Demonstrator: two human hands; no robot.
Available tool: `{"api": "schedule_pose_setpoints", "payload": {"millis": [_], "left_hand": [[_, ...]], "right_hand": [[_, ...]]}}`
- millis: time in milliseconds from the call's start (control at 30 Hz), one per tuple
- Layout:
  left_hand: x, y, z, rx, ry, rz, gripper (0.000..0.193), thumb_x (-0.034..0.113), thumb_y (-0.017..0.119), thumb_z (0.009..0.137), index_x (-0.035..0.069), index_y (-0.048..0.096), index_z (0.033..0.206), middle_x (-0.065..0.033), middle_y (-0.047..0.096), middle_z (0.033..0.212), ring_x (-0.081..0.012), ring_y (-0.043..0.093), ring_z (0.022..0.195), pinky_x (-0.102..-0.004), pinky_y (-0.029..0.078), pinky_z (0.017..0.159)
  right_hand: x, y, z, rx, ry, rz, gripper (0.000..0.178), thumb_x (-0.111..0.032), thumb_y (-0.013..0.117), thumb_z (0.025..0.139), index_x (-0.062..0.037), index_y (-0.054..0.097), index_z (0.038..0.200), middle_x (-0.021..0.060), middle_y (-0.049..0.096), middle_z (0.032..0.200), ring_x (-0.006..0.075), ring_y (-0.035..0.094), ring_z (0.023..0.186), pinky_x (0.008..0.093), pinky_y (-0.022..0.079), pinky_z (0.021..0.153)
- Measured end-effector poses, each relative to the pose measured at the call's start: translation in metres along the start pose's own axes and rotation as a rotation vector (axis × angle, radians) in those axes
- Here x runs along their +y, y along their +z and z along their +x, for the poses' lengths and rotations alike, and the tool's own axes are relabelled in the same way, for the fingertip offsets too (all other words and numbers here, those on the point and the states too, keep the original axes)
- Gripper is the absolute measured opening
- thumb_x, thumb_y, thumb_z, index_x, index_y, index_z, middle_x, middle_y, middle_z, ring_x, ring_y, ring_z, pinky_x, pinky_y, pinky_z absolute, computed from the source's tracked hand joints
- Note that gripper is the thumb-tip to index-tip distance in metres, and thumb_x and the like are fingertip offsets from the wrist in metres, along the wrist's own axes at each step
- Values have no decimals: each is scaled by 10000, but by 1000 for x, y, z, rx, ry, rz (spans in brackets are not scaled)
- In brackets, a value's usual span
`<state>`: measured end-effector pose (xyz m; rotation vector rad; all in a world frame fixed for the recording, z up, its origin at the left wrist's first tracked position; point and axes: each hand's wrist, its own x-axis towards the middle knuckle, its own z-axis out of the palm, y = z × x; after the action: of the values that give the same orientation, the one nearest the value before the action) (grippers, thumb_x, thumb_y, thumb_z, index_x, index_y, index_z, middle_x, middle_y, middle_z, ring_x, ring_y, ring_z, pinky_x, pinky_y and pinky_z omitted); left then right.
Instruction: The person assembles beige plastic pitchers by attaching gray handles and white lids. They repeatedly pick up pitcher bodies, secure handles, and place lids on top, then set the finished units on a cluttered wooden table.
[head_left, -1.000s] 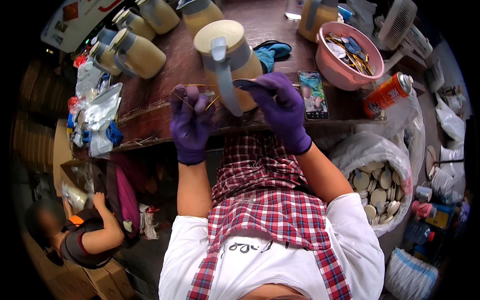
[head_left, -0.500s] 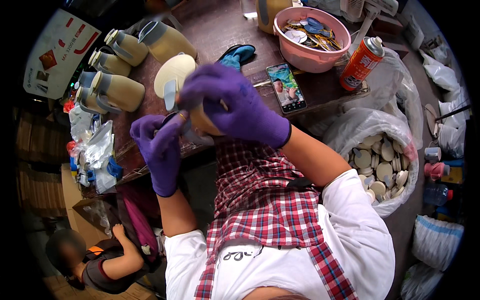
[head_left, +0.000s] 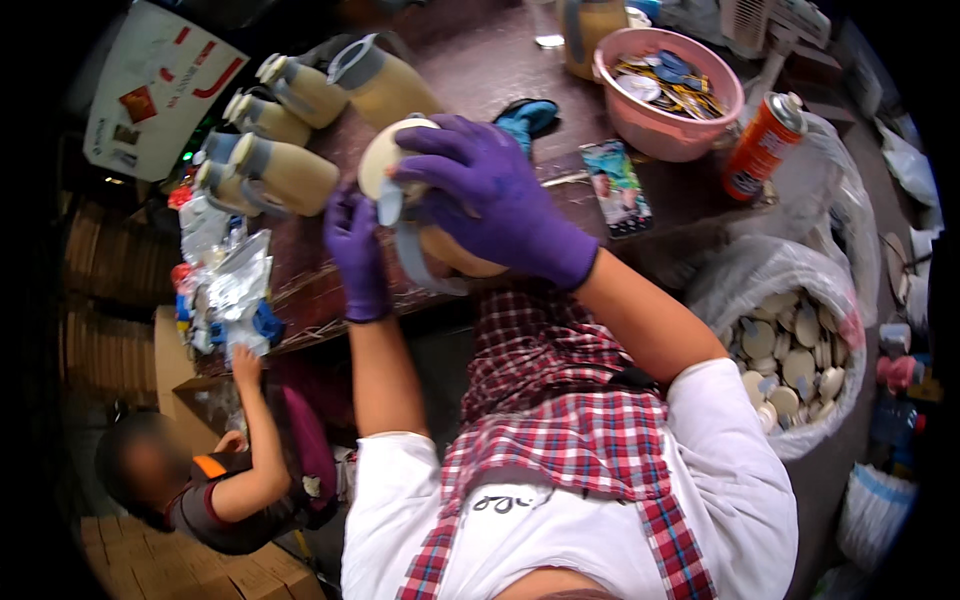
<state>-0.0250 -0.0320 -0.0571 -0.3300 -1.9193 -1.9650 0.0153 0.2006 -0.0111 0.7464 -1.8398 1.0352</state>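
Note:
Both my hands wear purple gloves. My right hand [head_left: 495,195] grips a cream-coloured jug with a grey handle [head_left: 415,215], lifted and tilted over the near edge of the brown table [head_left: 480,70]. My left hand [head_left: 357,250] is at the jug's left side, fingers closed by its grey handle and lid. What the left fingers pinch is hidden.
Several matching cream jugs [head_left: 290,170] lie at the table's left. A pink bowl of small parts [head_left: 668,90], an orange spray can [head_left: 760,145] and a phone [head_left: 617,185] sit to the right. A sack of round lids [head_left: 795,345] stands at right. Another person [head_left: 215,480] crouches lower left.
The view has swung left. My right hand has turned the jug and drawn it closer to me, and my left hand has risen to its side.

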Motion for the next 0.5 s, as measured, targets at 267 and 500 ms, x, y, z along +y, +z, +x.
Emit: {"api": "schedule_pose_setpoints", "payload": {"millis": [267, 500], "left_hand": [[-2, -22, -129, 49, -239, -42, 475, 332, 405, 1098, 30, 421, 1464, -56, 607, 1117, -122, 576, 981, -261, 478, 907], [-21, -14, -191, 11, -475, -25, 290, 164, 513, 1038, 36, 564, 1293, -38, 650, 1069, -113, 580, 932, -256, 473, 842]], "right_hand": [[-11, -12, -106, 11, 562, 122, 566, -41, 614, 839, -1, 498, 1391, 176, 521, 1379, 372, 554, 1194, 428, 446, 1038], [2, 35, -112, -295, 490, 467, 468, -6, 554, 861, -55, 574, 1327, 168, 593, 1312, 315, 591, 1209, 399, 472, 1039]]}}
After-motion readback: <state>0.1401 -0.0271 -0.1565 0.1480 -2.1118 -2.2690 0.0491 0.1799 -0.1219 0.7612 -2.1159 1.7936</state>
